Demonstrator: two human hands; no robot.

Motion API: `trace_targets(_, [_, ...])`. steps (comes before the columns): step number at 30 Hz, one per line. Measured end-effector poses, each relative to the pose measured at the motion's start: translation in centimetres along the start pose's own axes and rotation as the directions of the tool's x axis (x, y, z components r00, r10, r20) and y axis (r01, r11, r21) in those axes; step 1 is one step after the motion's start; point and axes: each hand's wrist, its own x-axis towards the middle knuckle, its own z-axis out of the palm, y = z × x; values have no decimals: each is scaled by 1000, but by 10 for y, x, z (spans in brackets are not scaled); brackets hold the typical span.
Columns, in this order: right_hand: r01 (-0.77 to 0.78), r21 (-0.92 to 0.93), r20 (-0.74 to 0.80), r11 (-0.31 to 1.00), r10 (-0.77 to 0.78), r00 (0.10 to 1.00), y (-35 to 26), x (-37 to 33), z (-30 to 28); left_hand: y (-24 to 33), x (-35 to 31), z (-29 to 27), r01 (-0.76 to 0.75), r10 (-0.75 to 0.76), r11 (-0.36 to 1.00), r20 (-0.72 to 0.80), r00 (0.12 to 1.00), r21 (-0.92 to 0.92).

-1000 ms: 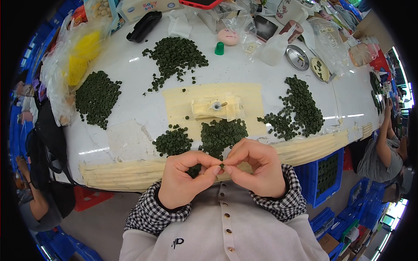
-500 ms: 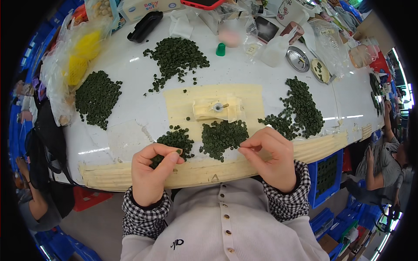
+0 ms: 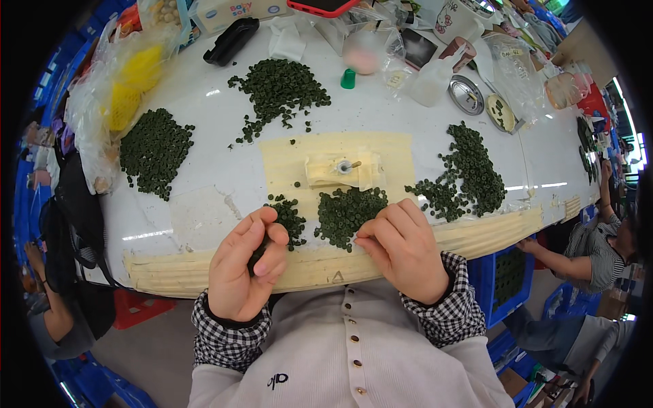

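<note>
My left hand [image 3: 246, 266] is over the table's near edge with its fingers curled in. Dark green shows between thumb and fingers, but I cannot tell whether it is a held piece or the pile behind. Just beyond lies a small pile of dark green ring-like pieces [image 3: 290, 221]. My right hand [image 3: 405, 253] has thumb and forefinger pinched together at the near edge of the middle pile of green pieces [image 3: 347, 212]; whatever is between the tips is too small to make out. Behind that pile a small fixture with a metal pin [image 3: 345, 166] is taped to the table [image 3: 228, 160].
More green piles lie at the left [image 3: 156, 153], back [image 3: 280, 92] and right [image 3: 473, 170]. A green cap [image 3: 348, 79], a black case [image 3: 231, 42], a squeeze bottle [image 3: 428, 83] and a round tin lid [image 3: 466, 95] stand farther back. A blue crate [image 3: 484, 289] is below the right edge.
The left hand has turned and its fingers have curled in from a pinch on a small green piece. The right hand has moved left to the middle pile's near edge.
</note>
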Motion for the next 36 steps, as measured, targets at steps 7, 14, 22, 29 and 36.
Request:
trace_targets(7, [58,-23,-62,998,-60,996,-5,8,6,-18,7,6,112,-105,993,157,982,-39])
trace_targets(14, [45,-37,-32,998,-46,998,-1,7,8,-23,10,22,158,-158,987,127,979,11])
trace_targets(22, [54,35,-54,998,-52,997,1,1,1,-24,12,20,81,-93,993,142,986,90])
trace_targets(29, [72,26,-85,997,-70,994,2,-1,-3,-27,14,12,94,-99,995,166,981,43])
trace_targets(36, [0,78,-105,997,9,994,0,-1,-4,-29,14,14,88,-97,994,148,984,70])
